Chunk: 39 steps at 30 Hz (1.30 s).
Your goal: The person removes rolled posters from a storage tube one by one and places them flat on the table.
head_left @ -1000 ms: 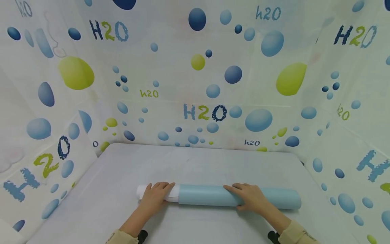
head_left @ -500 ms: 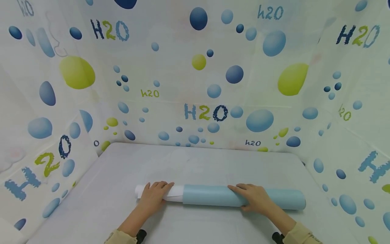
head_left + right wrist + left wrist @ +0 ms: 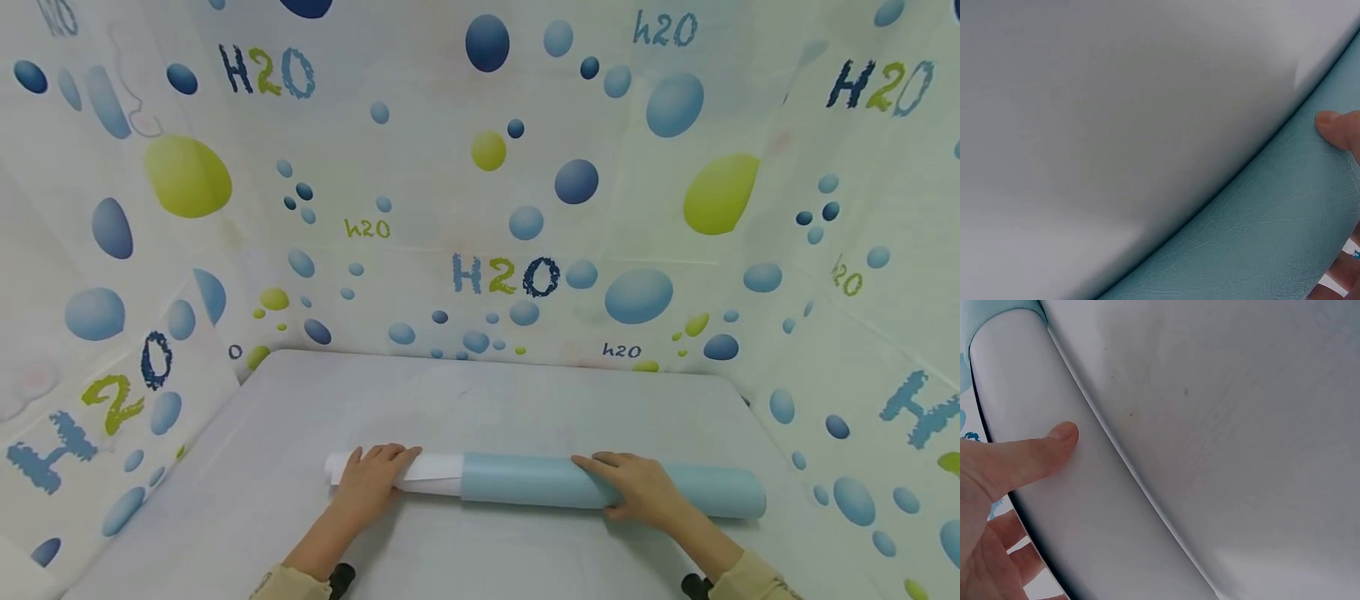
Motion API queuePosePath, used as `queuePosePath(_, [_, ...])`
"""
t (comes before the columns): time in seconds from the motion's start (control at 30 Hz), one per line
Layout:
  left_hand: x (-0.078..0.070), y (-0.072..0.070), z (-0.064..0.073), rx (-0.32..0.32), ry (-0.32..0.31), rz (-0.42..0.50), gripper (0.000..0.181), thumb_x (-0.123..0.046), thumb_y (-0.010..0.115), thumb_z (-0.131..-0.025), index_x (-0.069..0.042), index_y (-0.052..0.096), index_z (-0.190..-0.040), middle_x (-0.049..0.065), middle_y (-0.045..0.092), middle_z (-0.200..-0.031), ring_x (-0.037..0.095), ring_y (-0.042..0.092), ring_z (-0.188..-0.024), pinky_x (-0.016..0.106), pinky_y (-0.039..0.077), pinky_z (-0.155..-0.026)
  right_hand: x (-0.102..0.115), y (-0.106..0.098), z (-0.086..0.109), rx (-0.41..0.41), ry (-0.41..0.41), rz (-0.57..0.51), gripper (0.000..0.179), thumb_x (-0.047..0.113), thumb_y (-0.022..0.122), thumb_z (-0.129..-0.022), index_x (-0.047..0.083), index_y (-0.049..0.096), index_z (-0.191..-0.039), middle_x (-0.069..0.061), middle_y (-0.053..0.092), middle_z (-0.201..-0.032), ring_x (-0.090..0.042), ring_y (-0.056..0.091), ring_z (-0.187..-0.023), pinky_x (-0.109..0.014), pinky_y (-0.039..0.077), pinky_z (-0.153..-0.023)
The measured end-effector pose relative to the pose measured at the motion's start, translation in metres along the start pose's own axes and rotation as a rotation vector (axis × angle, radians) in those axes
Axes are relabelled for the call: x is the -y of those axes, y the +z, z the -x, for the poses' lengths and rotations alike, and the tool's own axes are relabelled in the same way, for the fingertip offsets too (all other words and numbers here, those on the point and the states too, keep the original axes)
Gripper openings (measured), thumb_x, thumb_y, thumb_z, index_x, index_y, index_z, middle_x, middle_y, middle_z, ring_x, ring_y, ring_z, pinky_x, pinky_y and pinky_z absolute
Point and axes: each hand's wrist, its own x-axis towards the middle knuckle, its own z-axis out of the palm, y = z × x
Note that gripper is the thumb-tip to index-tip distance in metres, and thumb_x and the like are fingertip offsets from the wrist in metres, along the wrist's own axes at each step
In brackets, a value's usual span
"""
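Observation:
A long white roll (image 3: 433, 472), which looks like rolled sheet material, lies across the table and runs into a light blue rolled sleeve (image 3: 525, 481) on the right. My left hand (image 3: 369, 482) grips the white part near its left end. In the left wrist view the thumb (image 3: 1063, 434) lies along the near side of the roll and the fingers reach round the far side. Around the middle of the blue sleeve my right hand (image 3: 636, 487) holds on, thumb in front, fingers over the top. What lies inside the sleeve is hidden.
A white table (image 3: 465, 408) carries the roll. Behind it and at both sides hangs white sheeting (image 3: 420, 167) printed with blue and green bubbles and "H2O" lettering. The table's back edge meets the sheeting.
My hands have moved apart, the left to the left and the right to the right. The blue sleeve has slid right, and more of the white roll shows between my hands.

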Motion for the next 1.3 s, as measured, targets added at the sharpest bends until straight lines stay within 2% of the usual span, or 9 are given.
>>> queuePosePath(0.57, [0.006, -0.001, 0.002, 0.008, -0.023, 0.020, 0.059, -0.007, 0.080, -0.066, -0.016, 0.057, -0.120, 0.006, 0.059, -0.108, 0.032, 0.054, -0.103, 0.063, 0.035, -0.087, -0.008, -0.010, 0.015, -0.034, -0.004, -0.006, 0.086, 0.031, 0.085, -0.056, 0.022, 0.047, -0.133, -0.008, 0.061, -0.111, -0.028, 0.061, -0.093, -0.042, 0.052, -0.069])
queuePosePath(0.73, [0.005, -0.005, 0.004, -0.007, -0.021, 0.032, 0.058, -0.004, 0.080, -0.065, -0.014, 0.058, -0.118, 0.007, 0.060, -0.106, 0.032, 0.055, -0.102, 0.064, 0.035, -0.086, -0.011, -0.013, 0.021, -0.020, 0.025, -0.014, 0.086, 0.030, 0.086, -0.056, 0.021, 0.048, -0.133, -0.009, 0.061, -0.112, -0.029, 0.061, -0.094, -0.044, 0.051, -0.072])
queuePosePath(1.0, [0.005, -0.008, 0.005, 0.009, -0.032, 0.023, 0.057, -0.003, 0.079, -0.065, -0.013, 0.058, -0.117, 0.009, 0.060, -0.106, 0.033, 0.055, -0.101, 0.064, 0.035, -0.086, -0.020, -0.012, 0.029, 0.003, 0.062, -0.031, 0.089, 0.027, 0.086, -0.056, 0.021, 0.045, -0.134, -0.009, 0.060, -0.113, -0.029, 0.060, -0.094, -0.044, 0.051, -0.073])
queuePosePath(1.3, [0.005, -0.003, 0.005, 0.002, -0.013, 0.008, 0.057, -0.004, 0.080, -0.065, -0.013, 0.058, -0.117, 0.008, 0.060, -0.105, 0.033, 0.056, -0.100, 0.064, 0.037, -0.084, -0.022, -0.021, 0.029, 0.072, 0.115, -0.071, 0.084, 0.028, 0.084, -0.059, 0.015, 0.046, -0.132, -0.011, 0.062, -0.107, -0.027, 0.062, -0.084, -0.043, 0.051, -0.067])
